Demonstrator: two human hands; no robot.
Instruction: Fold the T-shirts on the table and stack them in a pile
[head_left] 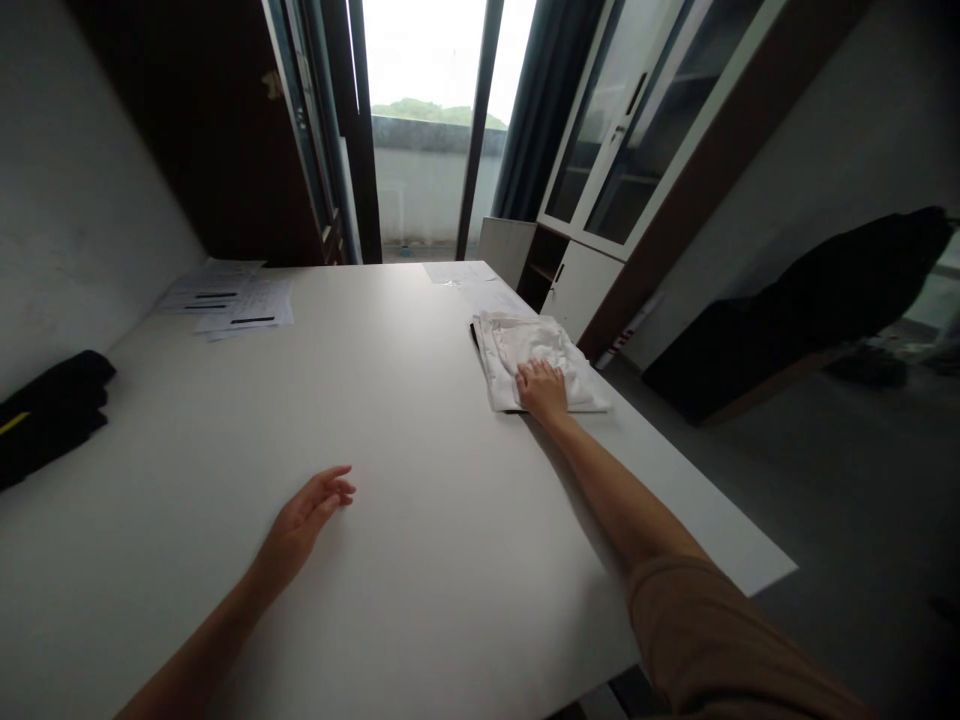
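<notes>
A stack of folded white cloth (529, 340), perhaps garments, lies near the right edge of the white table (360, 390). Something dark shows along its left and near edges. My right hand (543, 390) rests palm down on the near part of the cloth, fingers spread and reaching forward. Over the middle left of the table is my left hand (307, 510), its fingers loosely extended and pointing right, with nothing in them. It is well apart from the cloth.
Printed papers (240, 300) lie at the far left, and more sheets (480, 285) at the far right corner. Folded black cloth (52, 410) with a yellow stripe sits at the left edge. A white cabinet (592, 290) stands beyond the table's right side.
</notes>
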